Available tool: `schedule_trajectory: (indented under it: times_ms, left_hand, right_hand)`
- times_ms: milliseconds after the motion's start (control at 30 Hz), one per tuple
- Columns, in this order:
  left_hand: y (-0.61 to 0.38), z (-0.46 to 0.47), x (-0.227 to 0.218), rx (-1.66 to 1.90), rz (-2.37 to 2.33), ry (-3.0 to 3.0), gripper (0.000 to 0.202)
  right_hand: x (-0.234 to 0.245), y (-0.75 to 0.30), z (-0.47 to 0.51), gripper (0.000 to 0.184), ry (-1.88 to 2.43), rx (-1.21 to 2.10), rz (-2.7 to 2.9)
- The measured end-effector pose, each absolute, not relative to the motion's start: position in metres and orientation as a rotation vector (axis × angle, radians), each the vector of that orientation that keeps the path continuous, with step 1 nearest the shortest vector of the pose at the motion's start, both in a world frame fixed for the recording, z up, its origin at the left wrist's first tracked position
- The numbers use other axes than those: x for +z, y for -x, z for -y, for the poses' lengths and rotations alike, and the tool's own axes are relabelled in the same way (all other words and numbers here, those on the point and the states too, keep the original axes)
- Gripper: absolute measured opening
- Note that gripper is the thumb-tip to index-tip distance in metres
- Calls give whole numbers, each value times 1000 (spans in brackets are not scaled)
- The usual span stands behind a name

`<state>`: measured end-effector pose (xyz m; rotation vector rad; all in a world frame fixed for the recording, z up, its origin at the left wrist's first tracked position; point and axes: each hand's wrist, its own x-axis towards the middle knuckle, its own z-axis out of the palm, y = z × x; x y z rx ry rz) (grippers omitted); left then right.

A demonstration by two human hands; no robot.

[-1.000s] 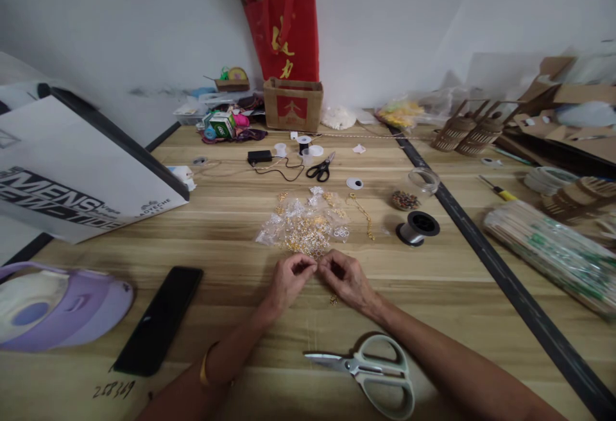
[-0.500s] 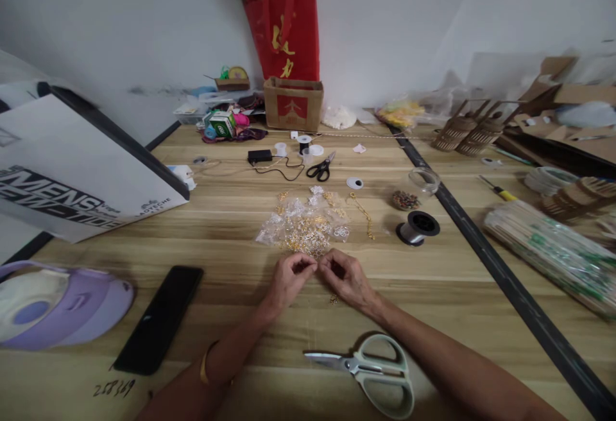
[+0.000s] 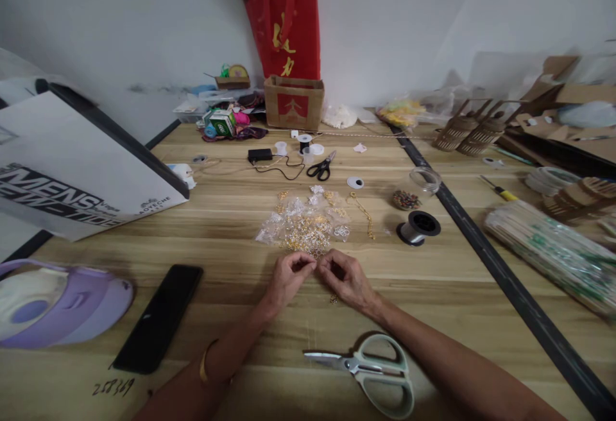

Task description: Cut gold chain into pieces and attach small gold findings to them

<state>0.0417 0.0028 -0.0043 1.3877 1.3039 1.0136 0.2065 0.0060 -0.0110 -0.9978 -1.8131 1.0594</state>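
Note:
My left hand and my right hand meet at the fingertips over the table's middle, both closed in a pinch. Whatever lies between their fingers is too small to make out. Just beyond them spreads a pile of gold and silver jewellery findings, partly in clear plastic bags. A small gold piece lies beneath my right hand, with a thin clear thread faintly visible on the wood below. Nearer to me rest pale-handled scissors, blades pointing left. A gold chain lies beyond my right hand.
To the right stand a spool of wire and a clear tub of beads. Black scissors lie farther back. On the left are a phone, a purple visor and a big white box.

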Motion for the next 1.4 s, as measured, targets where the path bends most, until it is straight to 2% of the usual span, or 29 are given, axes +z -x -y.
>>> schedule_trajectory:
  times_ms: [967, 1400]
  left_hand:
    - [-43, -2, -4, 1013, -1311, -1381, 6]
    - [-43, -1, -2, 1027, -1313, -1445, 14]
  right_hand:
    - [-12, -206, -7, 15, 1022, 1040, 1826]
    - [-10, -206, -7, 17, 1049, 1019, 1826]
